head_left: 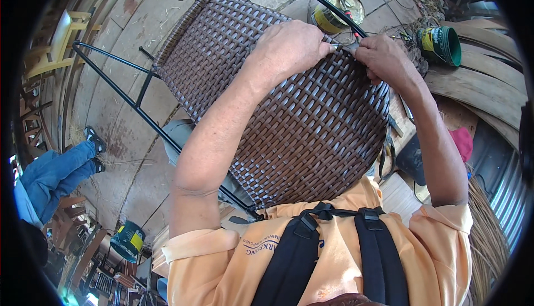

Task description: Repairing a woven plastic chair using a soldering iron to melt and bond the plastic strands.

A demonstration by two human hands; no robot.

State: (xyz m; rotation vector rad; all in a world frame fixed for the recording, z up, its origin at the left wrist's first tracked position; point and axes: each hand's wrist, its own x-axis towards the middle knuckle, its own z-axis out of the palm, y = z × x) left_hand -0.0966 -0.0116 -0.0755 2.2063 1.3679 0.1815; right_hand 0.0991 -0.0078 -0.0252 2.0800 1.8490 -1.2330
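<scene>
A dark brown woven panel [303, 117] on a black metal frame [135, 106] lies slanted in front of the person, its near end close against the orange shirt [345, 267] and its far end reaching out to the left. The left hand [290, 46] rests over the panel's far right part, fingers curled and thumb pointing right; what lies under its fingertips is hidden, so whether this grip is together or apart I cannot tell. The right hand [386, 58] is just to the right of it, at the panel's edge, its grip clamped on a small grey metal tool [351, 46] whose kind is too small to make out. Both hands are below the frame's far bar. Beyond that bar a yellow-labelled bucket [324, 21] stands on the floor [125, 42] with things inside it. To the right of the right hand a green bucket [432, 39] lies tipped, its mouth facing right, near some curved planks [473, 86]. Nearer on the right are a pink cloth [461, 142] and a bundle of long thin strands [486, 234]. On the left, a person in blue jeans [55, 172] and dark sandals is well apart from the panel, with another green bucket [125, 241] nearer.
</scene>
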